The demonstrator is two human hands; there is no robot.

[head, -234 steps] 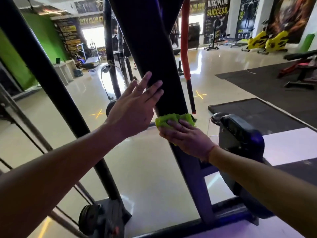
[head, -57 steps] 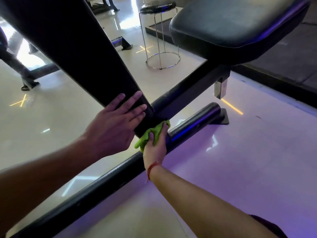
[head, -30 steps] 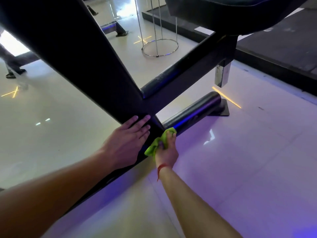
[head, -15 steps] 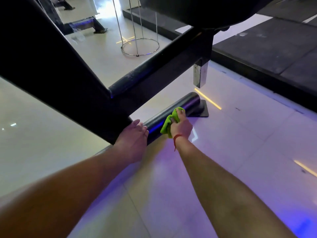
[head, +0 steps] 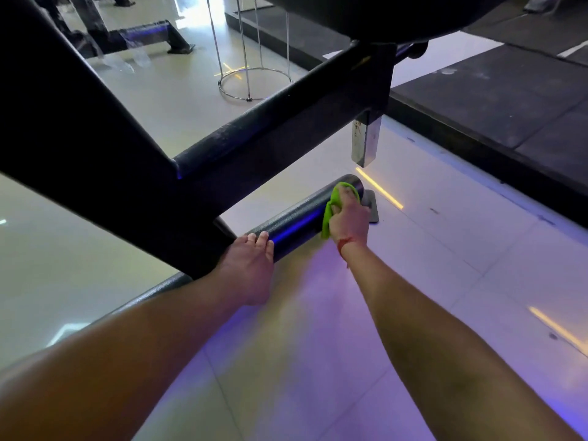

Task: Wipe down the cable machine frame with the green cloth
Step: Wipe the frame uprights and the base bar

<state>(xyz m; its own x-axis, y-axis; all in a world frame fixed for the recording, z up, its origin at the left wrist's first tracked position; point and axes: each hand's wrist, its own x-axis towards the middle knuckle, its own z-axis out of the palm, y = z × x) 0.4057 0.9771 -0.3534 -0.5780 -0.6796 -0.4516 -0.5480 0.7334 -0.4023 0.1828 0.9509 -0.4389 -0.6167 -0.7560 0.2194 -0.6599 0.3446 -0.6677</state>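
Wiping the floor tube (head: 296, 222) of the cable machine frame (head: 127, 173) calls for firm, overlapping strokes right up to its end cap. Right hand (head: 348, 218) grips the bunched green cloth (head: 331, 206) against that tube near the cap. Left hand (head: 251, 268) rests on the tube, fingers straight, holding nothing.

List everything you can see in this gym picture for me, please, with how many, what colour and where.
green cloth: one, bright green, on the far end of the floor tube
floor tube: one, black, low along the floor
diagonal frame beams: two, black, crossing upper left
padded seat: one, black, top edge
wire stand: one, chrome, on the pale floor behind
rubber mats: dark grey, upper right
left hand: one, resting on the tube near the joint
right hand: one, red wrist string, pressing the cloth
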